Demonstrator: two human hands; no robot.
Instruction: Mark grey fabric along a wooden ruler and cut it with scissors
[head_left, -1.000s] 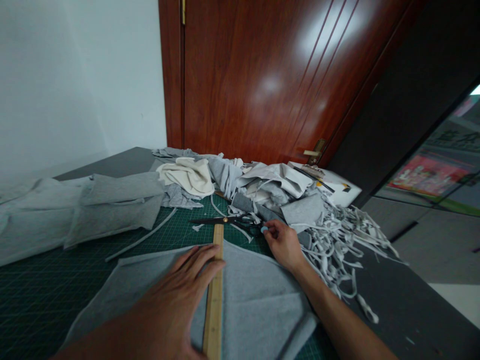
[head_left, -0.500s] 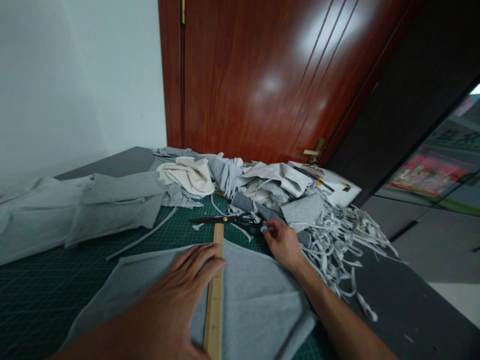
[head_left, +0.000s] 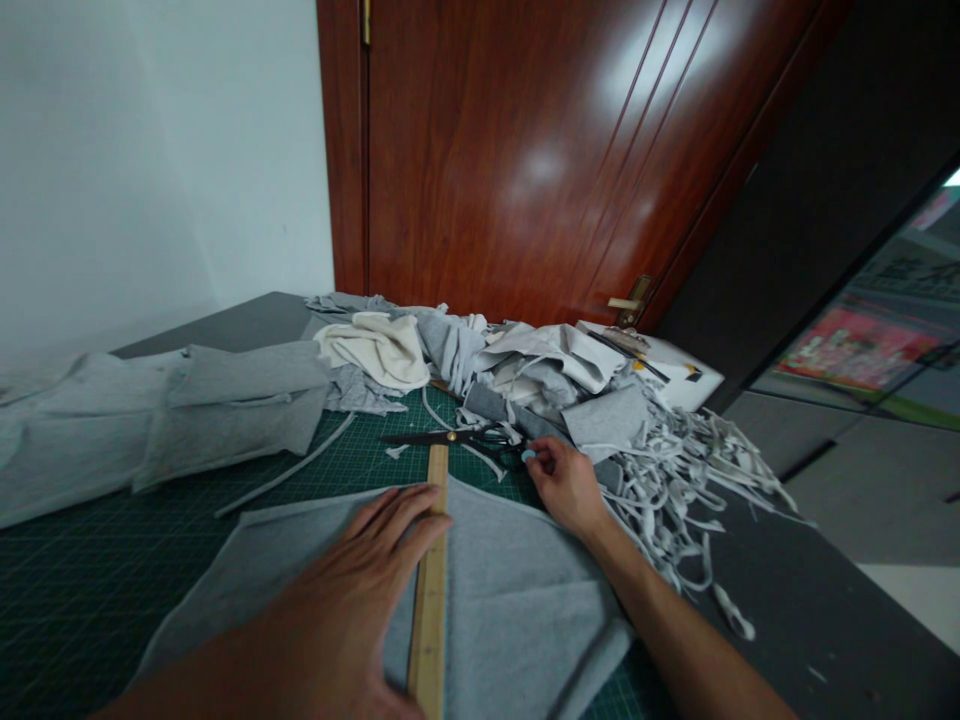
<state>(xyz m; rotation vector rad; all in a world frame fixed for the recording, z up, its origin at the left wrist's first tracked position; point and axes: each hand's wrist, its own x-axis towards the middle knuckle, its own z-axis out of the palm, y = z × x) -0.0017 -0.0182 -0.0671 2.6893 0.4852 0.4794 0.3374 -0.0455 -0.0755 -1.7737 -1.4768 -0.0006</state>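
Spread over the green cutting mat (head_left: 67,600) is a piece of grey fabric (head_left: 517,610). A wooden ruler (head_left: 429,610) lies lengthwise across it, its far end just beyond the fabric's edge. My left hand (head_left: 367,570) rests on the ruler and the fabric, fingers stretched out and pressing down. My right hand (head_left: 566,485) is closed in a pinch on a small light-blue piece of tailor's chalk (head_left: 529,456), right of the ruler's far end. Black scissors (head_left: 450,437) lie crosswise just past the ruler, their handles near my right fingertips.
Folded grey fabric pieces (head_left: 232,410) lie on the left. At the back are a cream cloth (head_left: 375,350) and heaped grey scraps (head_left: 555,360). Tangled fabric strips (head_left: 675,500) cover the right side near a white box (head_left: 675,370). A brown door (head_left: 510,150) stands behind.
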